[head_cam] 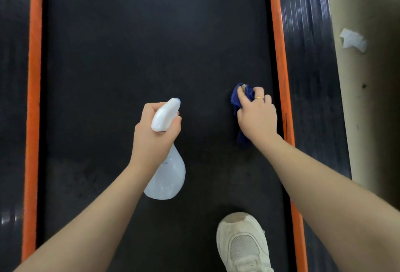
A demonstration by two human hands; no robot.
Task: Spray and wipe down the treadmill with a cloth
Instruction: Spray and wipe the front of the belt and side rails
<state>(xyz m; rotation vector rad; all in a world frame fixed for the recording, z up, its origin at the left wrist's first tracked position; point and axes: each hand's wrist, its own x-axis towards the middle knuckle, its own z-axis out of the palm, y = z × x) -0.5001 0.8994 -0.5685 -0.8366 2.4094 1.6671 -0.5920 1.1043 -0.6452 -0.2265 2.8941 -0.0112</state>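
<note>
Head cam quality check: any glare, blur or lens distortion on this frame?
Head view: wide-angle bowing bends the orange rails outward; streaky glare on the glossy side panel at right, a smaller glint low left; the belt is dark and evenly lit, without hard shadows; the left hand on the spray bottle, and the right hand on the blue cloth, look slightly soft.

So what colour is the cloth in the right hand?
Dark blue. The cloth is bunched under the right hand on the black belt, seen in the head view.
</note>
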